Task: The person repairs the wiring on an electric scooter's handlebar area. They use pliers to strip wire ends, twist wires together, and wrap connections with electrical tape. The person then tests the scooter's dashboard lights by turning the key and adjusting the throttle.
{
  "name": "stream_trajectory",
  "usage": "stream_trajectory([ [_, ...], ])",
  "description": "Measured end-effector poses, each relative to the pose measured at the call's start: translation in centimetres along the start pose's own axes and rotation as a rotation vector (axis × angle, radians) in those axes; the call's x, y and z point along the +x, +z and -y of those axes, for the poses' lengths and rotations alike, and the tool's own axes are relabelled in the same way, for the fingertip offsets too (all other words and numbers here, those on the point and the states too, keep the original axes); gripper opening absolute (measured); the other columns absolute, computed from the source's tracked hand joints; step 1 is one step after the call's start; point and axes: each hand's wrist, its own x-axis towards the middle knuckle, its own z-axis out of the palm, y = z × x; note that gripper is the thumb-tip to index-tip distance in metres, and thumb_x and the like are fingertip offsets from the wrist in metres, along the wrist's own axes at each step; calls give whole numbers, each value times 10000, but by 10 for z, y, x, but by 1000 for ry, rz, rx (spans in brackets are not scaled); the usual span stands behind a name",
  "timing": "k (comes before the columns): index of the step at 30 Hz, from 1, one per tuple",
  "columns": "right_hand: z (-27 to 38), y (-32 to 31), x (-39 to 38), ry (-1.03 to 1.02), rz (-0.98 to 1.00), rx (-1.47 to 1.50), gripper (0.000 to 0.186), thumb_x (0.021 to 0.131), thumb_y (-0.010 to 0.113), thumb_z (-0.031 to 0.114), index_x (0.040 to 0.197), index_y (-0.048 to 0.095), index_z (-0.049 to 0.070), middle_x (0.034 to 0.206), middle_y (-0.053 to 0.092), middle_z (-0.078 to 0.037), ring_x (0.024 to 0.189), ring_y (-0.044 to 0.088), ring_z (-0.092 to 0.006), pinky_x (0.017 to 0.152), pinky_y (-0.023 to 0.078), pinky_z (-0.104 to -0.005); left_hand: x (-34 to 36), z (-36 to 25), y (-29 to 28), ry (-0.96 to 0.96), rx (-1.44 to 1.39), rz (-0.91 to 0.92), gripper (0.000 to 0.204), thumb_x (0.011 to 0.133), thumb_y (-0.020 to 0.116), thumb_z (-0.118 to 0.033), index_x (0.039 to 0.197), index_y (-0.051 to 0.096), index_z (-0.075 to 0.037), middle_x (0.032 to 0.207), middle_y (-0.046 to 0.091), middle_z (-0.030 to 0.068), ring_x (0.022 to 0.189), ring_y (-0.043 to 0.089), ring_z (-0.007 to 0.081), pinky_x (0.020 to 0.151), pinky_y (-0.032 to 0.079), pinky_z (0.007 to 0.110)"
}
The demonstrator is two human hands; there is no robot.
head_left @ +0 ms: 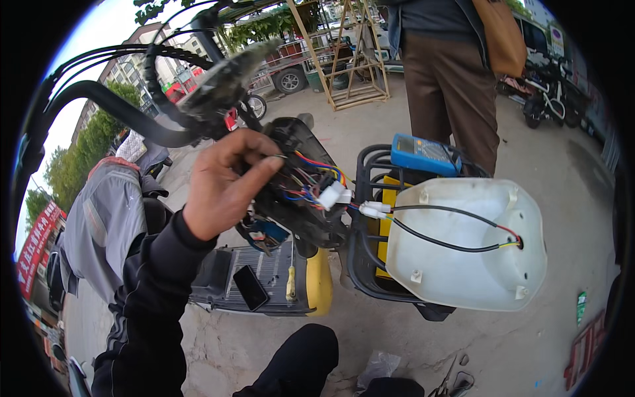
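Pinching the coloured wire bundle [311,177] at frame centre, our left hand [225,185] has its fingers [268,165] closed on it, so we should tease gently toward the white connector [332,196], avoiding strain; right hand unseen.

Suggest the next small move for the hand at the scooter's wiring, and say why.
Probably the left hand should ease the white plastic connector out of the coloured wire bundle. It hangs just short of the white plugs on the black cables running to the white plastic headlight cover, and they look unjoined.
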Motion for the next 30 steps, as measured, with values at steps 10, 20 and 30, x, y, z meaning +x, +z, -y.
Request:
stream_trajectory([
  [10, 220, -76, -119, -774, -305, 528, 431, 859, 833, 45, 1162, 527, 53, 925, 518, -6, 748, 471, -103, 800, 508, -283, 9, -2, -11, 0, -150, 108, 119, 922, 727, -29, 1025, 681, 8, 832, 708, 85, 682, 659, 148, 641, 513, 298],
  [20, 528, -9, -264, -1287, -402, -6, 632, 709, 953, 446, 1011, 636, -9, 818, 568, -107, 654, 553, -248, 580, 450, -366, 8, 13, -14, 178, -129, 104, 148, 875, 707, -25, 1019, 675, -33, 892, 676, 134, 772, 695, 311, 678, 524, 396],
  [30, 577, 31, -271, -1018, -121, 29, 585, 874, 839, 473, 884, 608, -64, 698, 554, -124, 623, 530, -236, 587, 440, -369, 6, 16, 5, 407, 230, -127, 142, 895, 711, -67, 1015, 636, -84, 905, 701, 79, 751, 654, 345, 673, 492, 429],
])
